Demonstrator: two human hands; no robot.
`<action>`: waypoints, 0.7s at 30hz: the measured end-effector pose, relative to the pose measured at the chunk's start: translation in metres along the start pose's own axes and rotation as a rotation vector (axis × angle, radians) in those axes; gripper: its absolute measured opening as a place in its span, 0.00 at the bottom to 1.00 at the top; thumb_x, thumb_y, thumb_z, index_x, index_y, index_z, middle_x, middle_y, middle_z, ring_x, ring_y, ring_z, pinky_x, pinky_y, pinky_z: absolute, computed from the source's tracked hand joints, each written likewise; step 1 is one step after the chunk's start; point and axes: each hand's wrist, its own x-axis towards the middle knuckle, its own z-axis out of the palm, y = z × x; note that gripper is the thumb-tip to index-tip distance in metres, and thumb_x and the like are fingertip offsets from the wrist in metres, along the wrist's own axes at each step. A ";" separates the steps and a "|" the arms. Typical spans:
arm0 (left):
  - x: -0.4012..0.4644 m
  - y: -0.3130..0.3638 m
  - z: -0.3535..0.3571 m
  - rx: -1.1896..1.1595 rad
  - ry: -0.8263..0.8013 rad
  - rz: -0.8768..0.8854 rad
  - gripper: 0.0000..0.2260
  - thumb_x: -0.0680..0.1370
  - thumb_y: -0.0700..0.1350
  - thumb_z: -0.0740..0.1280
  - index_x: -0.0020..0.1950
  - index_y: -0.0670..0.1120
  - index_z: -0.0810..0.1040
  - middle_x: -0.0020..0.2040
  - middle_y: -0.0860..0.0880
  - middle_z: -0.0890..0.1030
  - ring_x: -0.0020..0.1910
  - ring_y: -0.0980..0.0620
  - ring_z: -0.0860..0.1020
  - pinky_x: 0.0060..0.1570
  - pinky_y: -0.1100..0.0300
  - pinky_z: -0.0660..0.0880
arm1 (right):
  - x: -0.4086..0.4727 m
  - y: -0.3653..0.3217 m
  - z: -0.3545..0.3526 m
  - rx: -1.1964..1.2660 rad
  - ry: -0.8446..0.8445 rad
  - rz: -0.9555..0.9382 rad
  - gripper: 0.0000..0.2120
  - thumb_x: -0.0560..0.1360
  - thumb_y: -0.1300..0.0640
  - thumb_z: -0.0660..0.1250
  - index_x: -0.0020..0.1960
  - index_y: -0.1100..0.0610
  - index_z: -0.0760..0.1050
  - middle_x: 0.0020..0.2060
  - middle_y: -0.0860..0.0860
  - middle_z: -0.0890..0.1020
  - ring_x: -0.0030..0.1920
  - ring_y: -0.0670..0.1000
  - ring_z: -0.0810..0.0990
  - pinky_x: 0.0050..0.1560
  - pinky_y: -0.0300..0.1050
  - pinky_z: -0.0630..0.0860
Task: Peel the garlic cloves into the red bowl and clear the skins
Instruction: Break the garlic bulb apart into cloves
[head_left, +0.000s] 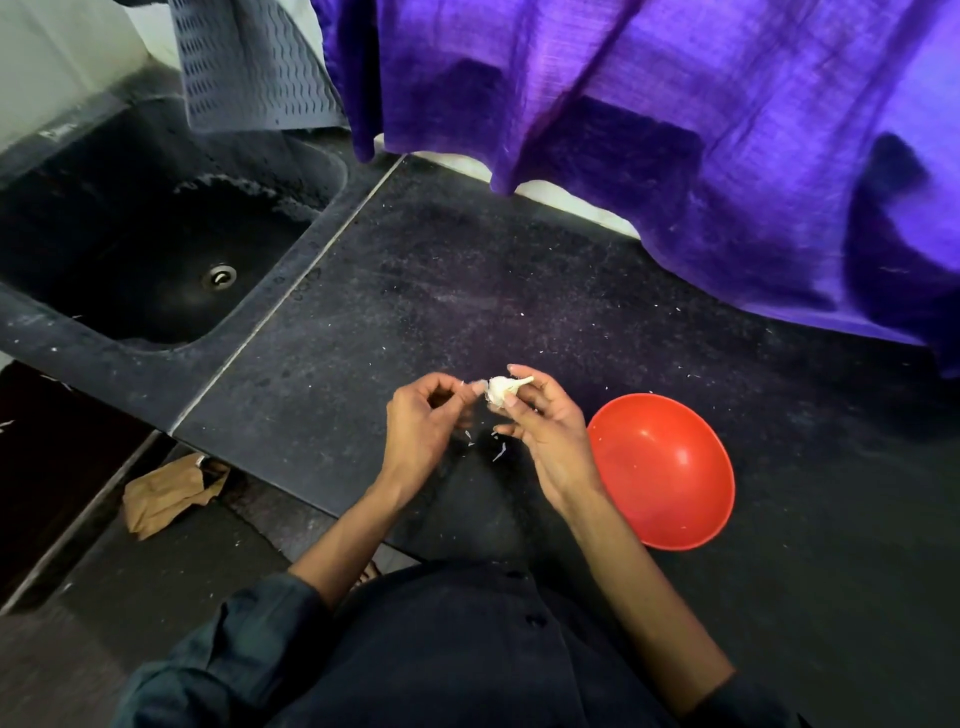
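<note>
A small white garlic bulb (501, 388) with a short stalk is held above the dark counter (415, 291). My right hand (545, 431) grips it between thumb and fingers. My left hand (423, 428) pinches at the bulb's left side, where a bit of papery skin sticks out. Several thin white skin flakes (497, 453) lie on the counter below my hands. The red bowl (662, 470) sits on the counter just right of my right wrist, with only tiny white specks inside.
A dark sink (156, 249) with a metal drain is set into the counter at left. Purple cloth (675, 130) hangs over the counter's back edge. A grey perforated mat (249, 67) leans behind the sink. Crumpled brown paper (166, 493) lies on the floor below.
</note>
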 end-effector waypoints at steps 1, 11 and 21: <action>-0.001 0.001 0.000 -0.042 -0.032 -0.002 0.03 0.76 0.44 0.71 0.44 0.45 0.82 0.35 0.49 0.83 0.34 0.53 0.81 0.37 0.54 0.81 | 0.000 -0.001 0.001 0.012 -0.002 0.003 0.13 0.78 0.67 0.63 0.60 0.56 0.75 0.51 0.52 0.83 0.51 0.51 0.80 0.46 0.43 0.77; 0.000 0.002 0.002 -0.112 0.008 0.083 0.06 0.73 0.37 0.73 0.45 0.47 0.85 0.43 0.47 0.85 0.40 0.50 0.83 0.44 0.56 0.80 | 0.000 -0.002 0.003 0.162 -0.068 0.099 0.11 0.78 0.65 0.62 0.60 0.61 0.75 0.53 0.58 0.81 0.49 0.53 0.82 0.49 0.45 0.79; 0.000 -0.006 0.005 0.108 0.016 0.077 0.06 0.77 0.42 0.70 0.43 0.53 0.81 0.41 0.50 0.84 0.41 0.48 0.83 0.44 0.46 0.81 | -0.002 -0.004 0.002 0.180 -0.060 0.082 0.14 0.78 0.69 0.61 0.61 0.60 0.73 0.54 0.53 0.82 0.49 0.52 0.83 0.50 0.45 0.80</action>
